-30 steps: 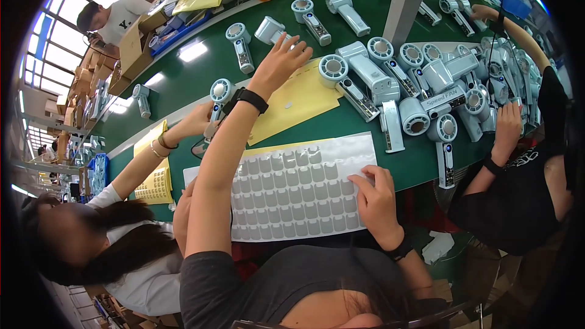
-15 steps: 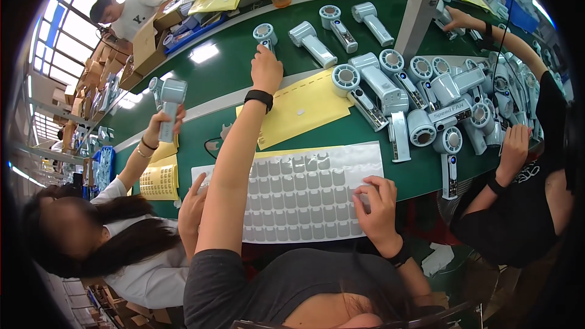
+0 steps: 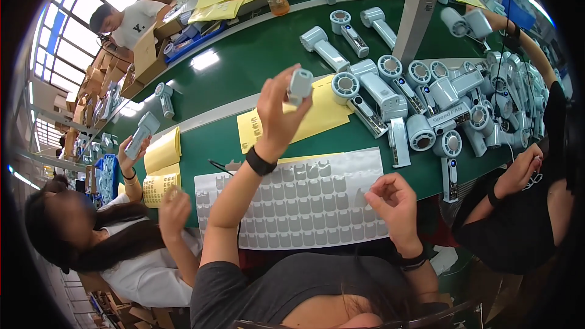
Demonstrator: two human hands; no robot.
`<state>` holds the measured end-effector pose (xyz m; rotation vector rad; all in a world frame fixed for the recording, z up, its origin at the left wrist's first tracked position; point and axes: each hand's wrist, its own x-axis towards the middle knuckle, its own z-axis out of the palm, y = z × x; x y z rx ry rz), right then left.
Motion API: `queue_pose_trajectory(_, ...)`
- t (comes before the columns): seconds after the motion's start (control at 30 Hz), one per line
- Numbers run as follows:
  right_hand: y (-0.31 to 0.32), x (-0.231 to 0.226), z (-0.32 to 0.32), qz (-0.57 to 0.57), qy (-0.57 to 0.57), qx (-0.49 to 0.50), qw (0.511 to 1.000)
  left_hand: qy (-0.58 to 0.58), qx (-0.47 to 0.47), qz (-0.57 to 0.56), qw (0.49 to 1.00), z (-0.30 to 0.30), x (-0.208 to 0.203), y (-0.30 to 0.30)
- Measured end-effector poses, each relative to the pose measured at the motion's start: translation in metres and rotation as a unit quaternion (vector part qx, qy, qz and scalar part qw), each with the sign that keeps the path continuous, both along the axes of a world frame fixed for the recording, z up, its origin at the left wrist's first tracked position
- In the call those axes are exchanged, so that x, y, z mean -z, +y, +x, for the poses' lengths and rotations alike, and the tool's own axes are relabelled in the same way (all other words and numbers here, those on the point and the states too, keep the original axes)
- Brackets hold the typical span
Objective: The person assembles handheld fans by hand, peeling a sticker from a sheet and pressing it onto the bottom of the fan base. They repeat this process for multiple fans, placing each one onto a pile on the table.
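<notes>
The left hand [image 3: 277, 113] is raised above the table [image 3: 244, 67] and clamped on a pale handheld fan [image 3: 300, 85], held up where its face is in plain view. The right hand [image 3: 396, 207] pinches at the edge of the white sticker sheet [image 3: 292, 207], which lies flat at the near table edge. Yellow paper sheets [image 3: 317, 116] lie beyond it.
</notes>
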<state>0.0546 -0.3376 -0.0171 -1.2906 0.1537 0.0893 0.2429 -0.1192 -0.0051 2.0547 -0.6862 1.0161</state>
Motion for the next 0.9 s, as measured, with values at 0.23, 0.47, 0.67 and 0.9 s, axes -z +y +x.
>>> queue_pose_trajectory(0.23,-0.004,-0.054,0.014,0.076,-0.06,0.036,0.995,-0.049,0.148,0.03,0.987,-0.06,0.008,-0.027)
queue_pose_trajectory(0.47,-0.014,-0.032,0.009,0.024,-0.063,0.061,0.996,-0.13,0.041,0.249,0.959,-0.006,0.011,0.002)
queue_pose_trajectory(0.67,-0.02,-0.001,0.001,-0.054,-0.052,0.073,0.995,-0.136,-0.045,0.513,0.846,0.107,0.031,0.049)
queue_pose_trajectory(0.9,-0.032,0.01,-0.008,-0.112,-0.047,0.092,0.988,0.053,-0.115,0.5,0.857,0.112,0.053,0.02)
